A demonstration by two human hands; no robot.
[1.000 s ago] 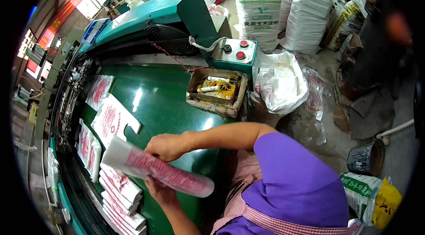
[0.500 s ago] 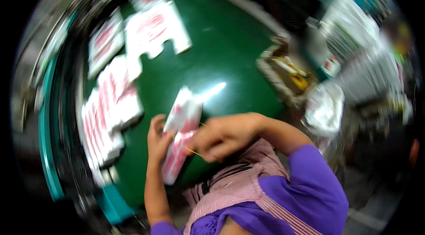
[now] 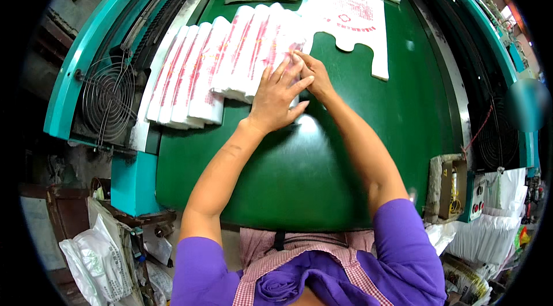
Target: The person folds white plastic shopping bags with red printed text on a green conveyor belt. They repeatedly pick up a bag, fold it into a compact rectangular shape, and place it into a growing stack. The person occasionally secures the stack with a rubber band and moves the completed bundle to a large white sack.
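You stand in a plastic-bag factory: a green conveyor belt (image 3: pixel 299 173) in a teal machine frame (image 3: pixel 80 58) carries folded stacks of printed white bags (image 3: pixel 224 58), with a wire-guarded fan (image 3: pixel 106 98) and a push-button control box (image 3: pixel 477 205) alongside.

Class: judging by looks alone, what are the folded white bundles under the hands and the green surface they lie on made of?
Folded bundles: probably thin plastic film, white with red print; soft creased folds, slight sheen.
Green surface: likely smooth rubber or coated belt; glossy highlight near the left hand. The exact material is unclear.

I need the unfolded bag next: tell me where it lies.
The flat white vest bag lies on the green belt, upper right of centre, just beyond the right hand.
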